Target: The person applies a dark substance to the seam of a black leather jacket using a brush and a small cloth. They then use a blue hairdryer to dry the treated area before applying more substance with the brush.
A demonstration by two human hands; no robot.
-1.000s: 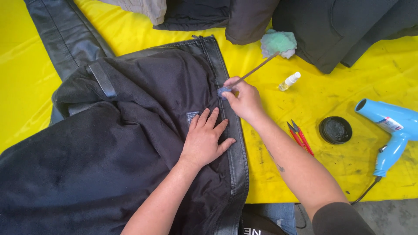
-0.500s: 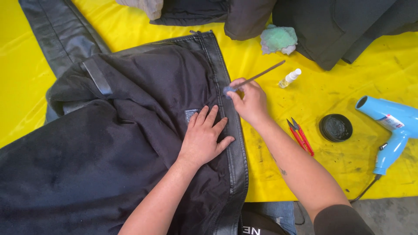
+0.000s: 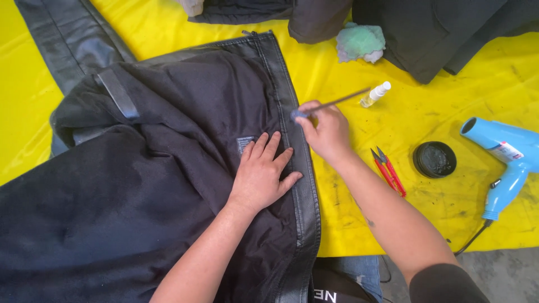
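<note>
Black leather jacket (image 3: pixel 168 185) is spread lining-up over the yellow sheet (image 3: pixel 483 84), and I reckon the real risk is the loaded brush (image 3: pixel 331 104) sliding off that narrow leather edge strip onto the fabric lining or the sheet, since the tip sits right on the seam. Left hand (image 3: pixel 261 174) lies flat with fingers spread wide, pinning the lining just beside the strip, while the right hand (image 3: pixel 325 132) pinches the thin brush handle, wrist bent over the edge, open black tin (image 3: pixel 434 159) nearby
</note>
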